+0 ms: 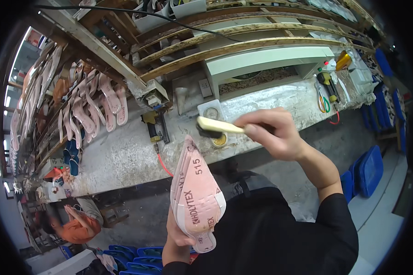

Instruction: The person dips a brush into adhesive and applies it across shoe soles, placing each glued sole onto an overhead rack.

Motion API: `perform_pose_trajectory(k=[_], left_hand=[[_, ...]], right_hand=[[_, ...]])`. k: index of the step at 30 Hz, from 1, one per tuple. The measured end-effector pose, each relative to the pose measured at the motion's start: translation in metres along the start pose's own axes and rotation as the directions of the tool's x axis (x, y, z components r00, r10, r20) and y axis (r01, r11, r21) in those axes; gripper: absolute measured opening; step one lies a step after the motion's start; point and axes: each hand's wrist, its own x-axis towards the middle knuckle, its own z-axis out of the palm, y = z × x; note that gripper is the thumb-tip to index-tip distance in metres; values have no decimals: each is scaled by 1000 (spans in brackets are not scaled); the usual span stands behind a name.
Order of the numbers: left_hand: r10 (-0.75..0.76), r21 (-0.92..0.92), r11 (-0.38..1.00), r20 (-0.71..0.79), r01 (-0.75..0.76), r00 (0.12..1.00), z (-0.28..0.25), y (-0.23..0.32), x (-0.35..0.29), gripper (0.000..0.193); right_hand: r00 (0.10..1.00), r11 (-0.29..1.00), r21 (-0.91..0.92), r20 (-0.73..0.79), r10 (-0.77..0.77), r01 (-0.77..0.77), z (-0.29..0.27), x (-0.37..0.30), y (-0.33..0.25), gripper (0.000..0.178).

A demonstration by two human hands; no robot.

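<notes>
My left hand grips a stack of pink printed shoe insole boards below the bench's near edge. Their pointed ends face up toward the bench, and several layers show along the left side. In my right hand is a brush with a cream handle and dark bristles, pinched between thumb and fingers. The brush is over the bench edge, above the tips of the boards and apart from them. Partly behind its bristles sits a small round pot with yellowish contents. A round tin stands just beyond.
On the worn workbench lie a nail gun with a red hose, another air tool and scissors. Pink insoles hang at left. A pale shelf stands behind. Blue trays are at right; a person in orange sits lower left.
</notes>
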Motion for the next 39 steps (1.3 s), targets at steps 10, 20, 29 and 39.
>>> perform_pose_trajectory(k=[10,20,29,39], left_hand=[[140,-229,965,53,-124,989,-18,-19,9,113],[40,-24,999,-146,-44,989,4,10,21,104],[58,69,997,-180,-46,982,10,47,38,116],[44,177,984,-32,-37,999,-24,87,29,118]], right_hand=[[849,970,95,468,-244,226,-6,-9,-4,16],[830,930,-104,493,-261,354,12,3,-42,22],[959,942,-241,219,-179,231,54,29,-70,16],[953,909,-319,224,-202,267,76,79,-69,17]])
